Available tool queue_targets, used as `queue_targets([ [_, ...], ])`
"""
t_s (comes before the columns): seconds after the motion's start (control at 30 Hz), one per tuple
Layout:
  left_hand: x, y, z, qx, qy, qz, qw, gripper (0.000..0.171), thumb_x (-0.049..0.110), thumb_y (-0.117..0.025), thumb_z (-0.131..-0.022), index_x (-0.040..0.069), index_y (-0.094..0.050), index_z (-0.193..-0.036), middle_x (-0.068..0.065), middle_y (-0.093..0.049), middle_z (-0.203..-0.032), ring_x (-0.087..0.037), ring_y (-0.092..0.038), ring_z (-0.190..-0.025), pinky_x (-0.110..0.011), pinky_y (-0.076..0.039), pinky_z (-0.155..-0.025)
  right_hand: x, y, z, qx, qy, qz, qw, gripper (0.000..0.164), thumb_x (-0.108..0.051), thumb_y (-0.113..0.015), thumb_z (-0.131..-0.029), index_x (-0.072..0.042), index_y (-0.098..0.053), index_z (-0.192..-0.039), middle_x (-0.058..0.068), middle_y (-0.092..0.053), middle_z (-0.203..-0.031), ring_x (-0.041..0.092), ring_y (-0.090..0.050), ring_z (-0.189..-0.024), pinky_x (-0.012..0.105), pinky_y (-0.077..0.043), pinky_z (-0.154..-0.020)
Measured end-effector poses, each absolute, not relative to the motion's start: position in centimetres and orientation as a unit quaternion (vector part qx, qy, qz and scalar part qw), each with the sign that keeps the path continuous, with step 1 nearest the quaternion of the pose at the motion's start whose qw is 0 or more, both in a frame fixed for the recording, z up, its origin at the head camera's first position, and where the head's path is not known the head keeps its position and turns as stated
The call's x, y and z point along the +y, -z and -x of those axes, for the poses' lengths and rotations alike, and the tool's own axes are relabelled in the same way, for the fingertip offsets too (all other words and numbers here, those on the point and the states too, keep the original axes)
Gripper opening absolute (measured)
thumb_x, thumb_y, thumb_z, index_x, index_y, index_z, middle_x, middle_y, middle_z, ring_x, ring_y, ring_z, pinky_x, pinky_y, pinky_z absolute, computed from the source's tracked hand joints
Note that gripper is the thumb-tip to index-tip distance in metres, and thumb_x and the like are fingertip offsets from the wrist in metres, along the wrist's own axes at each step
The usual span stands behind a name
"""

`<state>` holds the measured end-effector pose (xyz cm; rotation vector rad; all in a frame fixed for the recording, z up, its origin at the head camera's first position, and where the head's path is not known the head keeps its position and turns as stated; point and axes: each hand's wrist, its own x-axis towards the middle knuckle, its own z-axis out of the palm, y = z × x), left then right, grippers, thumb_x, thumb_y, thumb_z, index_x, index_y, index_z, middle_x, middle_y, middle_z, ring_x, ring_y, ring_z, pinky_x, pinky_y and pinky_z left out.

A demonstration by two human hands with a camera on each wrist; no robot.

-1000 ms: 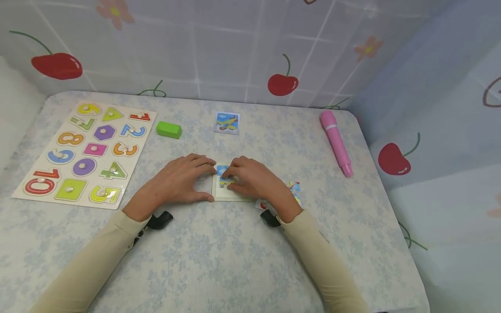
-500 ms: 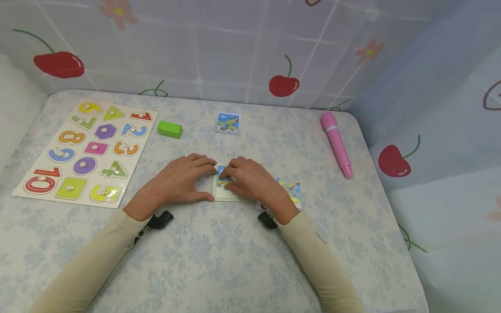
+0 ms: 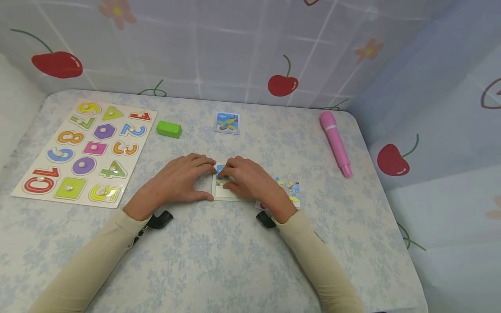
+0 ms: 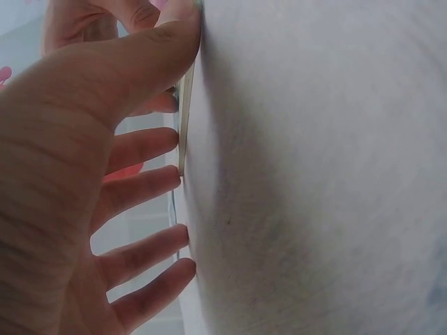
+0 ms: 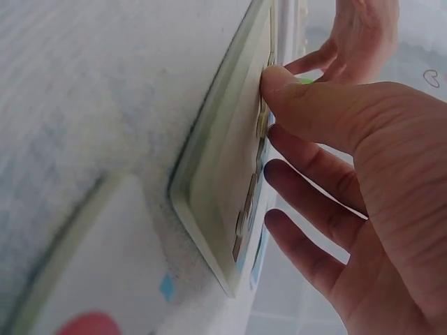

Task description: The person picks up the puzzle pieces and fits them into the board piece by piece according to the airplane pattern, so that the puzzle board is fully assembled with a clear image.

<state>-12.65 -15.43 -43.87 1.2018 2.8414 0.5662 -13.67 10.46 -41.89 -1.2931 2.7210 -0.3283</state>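
Observation:
A cream puzzle tray (image 3: 232, 194) lies mid-table with blue picture pieces (image 3: 220, 169) in its left part. My left hand (image 3: 182, 179) is spread at the tray's left edge, thumb near the front corner and fingertips at the back. In the left wrist view its fingers are apart and touch the tray's side and the cloth. My right hand (image 3: 250, 180) reaches over the tray; its thumb and fingertips press on the pieces lying in it, as the right wrist view shows. That hand hides the tray's right part. Loose jigsaw pieces (image 3: 294, 187) lie beyond the right wrist.
A picture card with an airplane (image 3: 227, 123) lies farther back. On the left are a green block (image 3: 169, 129) and a number and shape board (image 3: 84, 154) with knobs. A pink marker-shaped stick (image 3: 336, 143) lies at the right. A cherry-print curtain (image 3: 219, 48) hangs behind the table.
My right hand has shifted slightly left over the pieces, and its wrist has moved left, showing more of the loose pieces. The left hand stays at the tray's edge.

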Motion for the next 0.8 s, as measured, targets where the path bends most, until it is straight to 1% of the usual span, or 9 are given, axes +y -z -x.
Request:
queue_targets([
  [0.17, -15.4, 43.8, 12.6, 0.906, -0.179, -0.384, 0.003, 0.071, 0.063, -0.087, -0.083, 0.016, -0.071, -0.134, -0.005, -0.061, -0.15, -0.033, -0.055, -0.139, -0.054, -0.054, -0.102, 10.5, 41.8, 13.7, 0.894, 0.11, 0.43, 0.061, 0.027, -0.027, -0.08, -0.101, -0.017, -0.08, -0.126, 0.002, -0.07, -0.121, 0.022, -0.065, -0.111, 0.033, -0.055, -0.092],
  [0.37, -15.4, 43.8, 12.6, 0.906, -0.181, -0.383, 0.002, 0.073, 0.063, -0.088, -0.082, 0.014, -0.072, -0.134, -0.005, -0.062, -0.15, -0.033, -0.055, -0.139, -0.054, -0.053, -0.104, 11.4, 41.5, 13.7, 0.898, 0.135, 0.414, 0.066, 0.027, -0.024, -0.082, -0.099, -0.015, -0.08, -0.125, 0.001, -0.07, -0.12, 0.021, -0.066, -0.111, 0.034, -0.056, -0.094],
  [0.6, -15.3, 43.7, 12.6, 0.911, -0.171, -0.375, 0.013, 0.074, 0.064, -0.088, -0.082, 0.015, -0.071, -0.134, -0.005, -0.061, -0.151, -0.033, -0.054, -0.141, -0.055, -0.052, -0.106, 13.5, 41.2, 13.5, 0.91, 0.159, 0.377, 0.068, 0.03, -0.024, -0.083, -0.098, -0.013, -0.079, -0.126, 0.001, -0.071, -0.12, 0.02, -0.066, -0.106, 0.035, -0.056, -0.091],
  [0.8, -15.2, 43.7, 12.5, 0.913, -0.167, -0.371, 0.015, 0.075, 0.063, -0.089, -0.081, 0.015, -0.071, -0.135, -0.006, -0.061, -0.152, -0.034, -0.053, -0.141, -0.056, -0.051, -0.107, 15.6, 40.7, 13.2, 0.92, 0.173, 0.345, 0.069, 0.029, -0.025, -0.081, -0.099, -0.016, -0.079, -0.126, 0.001, -0.071, -0.12, 0.018, -0.065, -0.108, 0.037, -0.057, -0.091],
])
